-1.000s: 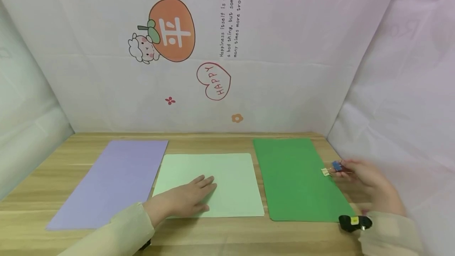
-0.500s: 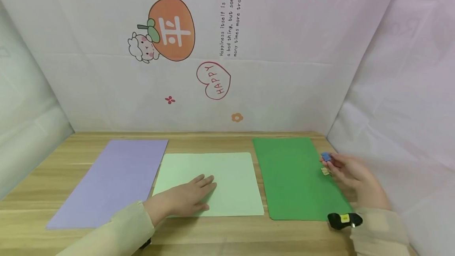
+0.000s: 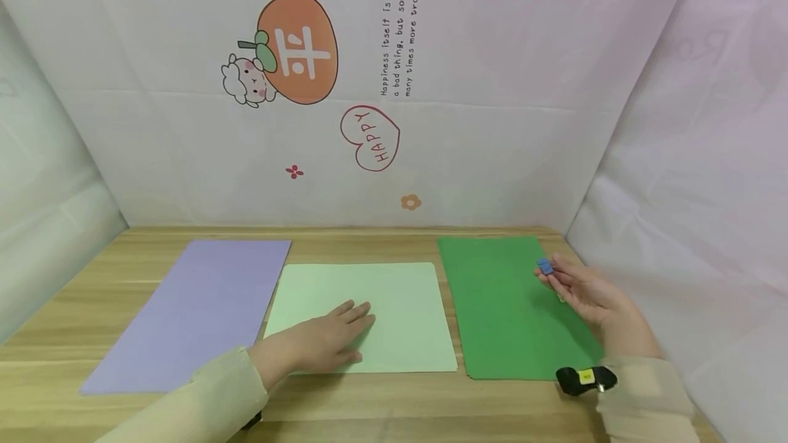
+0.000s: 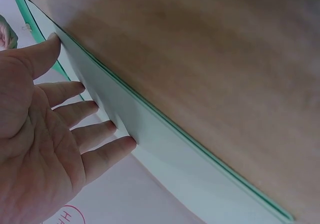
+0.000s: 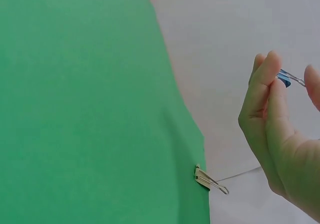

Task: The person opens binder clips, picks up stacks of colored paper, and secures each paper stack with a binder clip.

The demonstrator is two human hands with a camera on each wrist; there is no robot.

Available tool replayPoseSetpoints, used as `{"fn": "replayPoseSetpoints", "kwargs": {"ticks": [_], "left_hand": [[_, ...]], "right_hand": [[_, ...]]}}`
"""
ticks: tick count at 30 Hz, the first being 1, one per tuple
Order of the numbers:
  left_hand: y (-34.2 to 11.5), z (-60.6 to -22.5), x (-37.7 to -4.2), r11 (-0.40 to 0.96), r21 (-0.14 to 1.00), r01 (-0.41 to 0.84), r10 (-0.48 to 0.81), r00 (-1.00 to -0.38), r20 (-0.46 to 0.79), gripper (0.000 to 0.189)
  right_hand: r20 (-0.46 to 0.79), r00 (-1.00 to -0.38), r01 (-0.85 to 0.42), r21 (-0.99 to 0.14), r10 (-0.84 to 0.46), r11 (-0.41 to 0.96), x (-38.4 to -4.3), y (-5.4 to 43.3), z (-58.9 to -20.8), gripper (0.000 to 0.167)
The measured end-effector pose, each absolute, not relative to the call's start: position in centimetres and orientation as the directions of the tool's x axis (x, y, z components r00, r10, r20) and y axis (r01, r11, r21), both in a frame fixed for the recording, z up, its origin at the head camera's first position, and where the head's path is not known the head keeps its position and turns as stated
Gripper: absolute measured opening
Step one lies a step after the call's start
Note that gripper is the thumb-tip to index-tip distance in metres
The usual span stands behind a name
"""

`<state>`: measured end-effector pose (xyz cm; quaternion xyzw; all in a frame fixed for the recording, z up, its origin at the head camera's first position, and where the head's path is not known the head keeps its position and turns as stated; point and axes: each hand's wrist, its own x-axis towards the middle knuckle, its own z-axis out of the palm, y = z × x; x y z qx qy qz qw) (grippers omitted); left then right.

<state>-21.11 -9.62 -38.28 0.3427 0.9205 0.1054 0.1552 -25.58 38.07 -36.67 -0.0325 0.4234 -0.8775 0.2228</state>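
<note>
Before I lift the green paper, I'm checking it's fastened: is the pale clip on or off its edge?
On: the pale clip grips the edge of the green paper, wire loop pointing outward.

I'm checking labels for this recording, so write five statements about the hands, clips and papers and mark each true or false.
1. The left hand rests on the pale green paper. True.
2. The right hand holds a blue clip. True.
3. The purple paper lies in the middle of the three colours. False: the pale green paper does.
4. A pale yellow clip is on the edge of the dark green paper. True.
5. The left hand is also holding a clip. False: its fingers are spread and grip nothing.
</note>
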Motion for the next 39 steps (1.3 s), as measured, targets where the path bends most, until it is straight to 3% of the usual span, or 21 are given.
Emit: {"fn": "replayPoseSetpoints", "kwargs": {"ticks": [18, 21, 30, 39], "left_hand": [[-9.4, -37.3, -20.8, 0.746, 0.294, 0.598, 0.663, -0.712, -0.232, 0.067], [-9.3, -37.3, -21.3, 0.747, 0.258, 0.613, 0.662, -0.721, -0.204, 0.064], [-9.5, -36.9, -23.1, 0.768, 0.183, 0.614, 0.638, -0.759, -0.13, 0.059], [-9.4, -36.8, -24.5, 0.808, 0.176, 0.563, 0.584, -0.804, -0.11, 0.057]], "right_hand": [[-0.071, -0.936, 0.22, -0.883, -0.344, -0.415, -25.1, 37.4, -35.2, 0.034], [-0.052, -0.943, 0.188, -0.899, -0.33, -0.396, -25.0, 37.1, -35.0, 0.034], [-0.068, -0.992, 0.089, -0.972, -0.104, -0.217, -24.5, 36.2, -33.8, 0.024], [-0.031, -0.991, 0.05, -0.988, -0.127, -0.144, -24.2, 35.9, -33.5, 0.022]]}}
